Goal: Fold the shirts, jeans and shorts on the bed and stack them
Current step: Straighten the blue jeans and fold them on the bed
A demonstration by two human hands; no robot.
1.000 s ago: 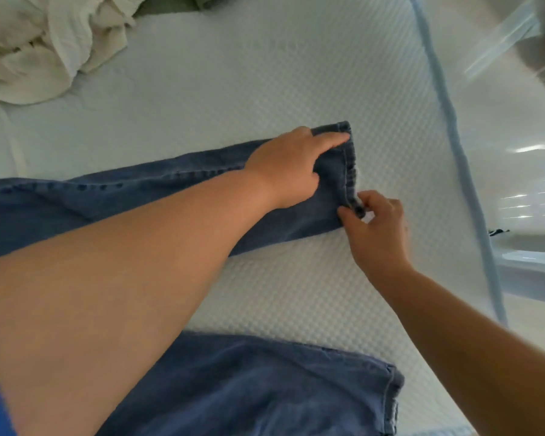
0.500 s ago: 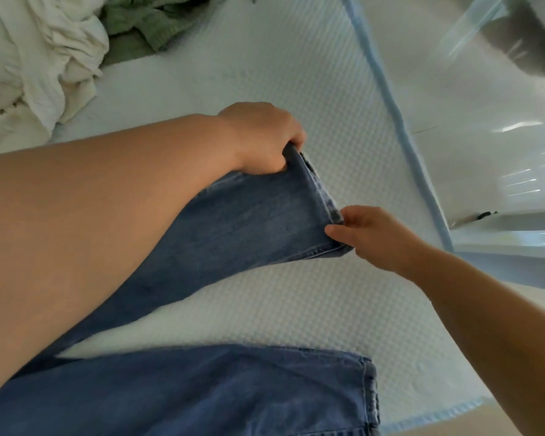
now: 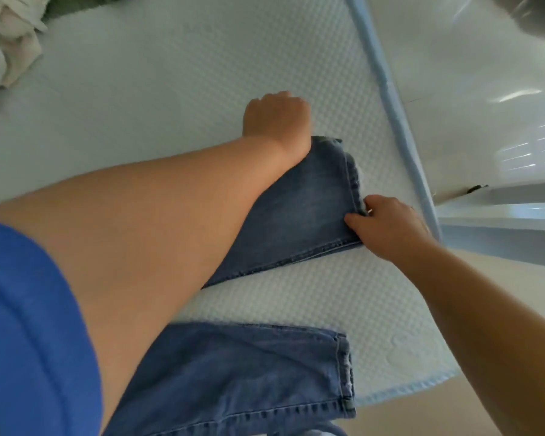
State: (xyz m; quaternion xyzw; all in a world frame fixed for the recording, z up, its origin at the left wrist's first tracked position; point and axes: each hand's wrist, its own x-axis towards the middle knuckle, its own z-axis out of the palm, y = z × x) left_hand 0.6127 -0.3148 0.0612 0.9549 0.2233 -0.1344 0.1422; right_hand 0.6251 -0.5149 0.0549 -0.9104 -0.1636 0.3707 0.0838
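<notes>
Head view: my right hand [image 3: 390, 229] pinched the hemmed corner of the faded denim jeans [image 3: 312, 209]; my left hand [image 3: 276, 121], fingers curled under, gripped the far corner on the quilted mattress [image 3: 170, 73].

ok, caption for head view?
Both hands, left and right, hold a jeans leg hem on the bed.

Both hands [image 3: 387, 228] on jeans [image 3: 309, 209] hem

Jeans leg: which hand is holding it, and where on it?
Both hands hold the jeans at the hem end: right hand pinches the near hem corner, left hand grips the far corner, though its fingers are hidden.
</notes>
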